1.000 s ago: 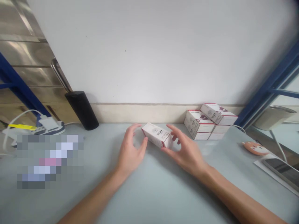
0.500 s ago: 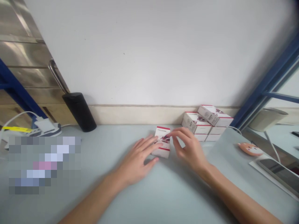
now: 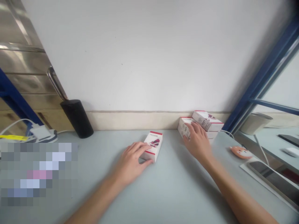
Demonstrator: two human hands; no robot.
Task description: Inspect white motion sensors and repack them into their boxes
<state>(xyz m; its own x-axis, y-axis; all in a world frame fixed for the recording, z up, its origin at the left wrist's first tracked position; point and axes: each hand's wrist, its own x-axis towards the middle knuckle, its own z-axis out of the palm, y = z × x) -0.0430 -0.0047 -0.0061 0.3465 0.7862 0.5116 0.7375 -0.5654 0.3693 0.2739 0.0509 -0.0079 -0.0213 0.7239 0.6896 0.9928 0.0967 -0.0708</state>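
A small white cardboard box (image 3: 153, 143) with red edges and a dark red printed picture lies on the table in front of me. My left hand (image 3: 132, 160) holds it from the left, fingers along its side and top, thumb at the near end. To the right, several like boxes are stacked against the wall. My right hand (image 3: 197, 140) has its fingers around the upper left stacked box (image 3: 182, 126), covering much of it. Beside that one, another stacked box (image 3: 207, 119) sits at the top of the pile.
A black cylindrical bottle (image 3: 77, 118) stands by the wall at left, near a power strip (image 3: 50, 137) with a white charger. A blurred patch covers the left tabletop. On the right lie an orange animal-faced object (image 3: 241, 152) and a phone (image 3: 273, 177). Blue frame bars flank both sides.
My right hand has left the single box and moved right to the stack. The single box, under my left hand, has shifted slightly left and turned a little. The camera view has also shifted.
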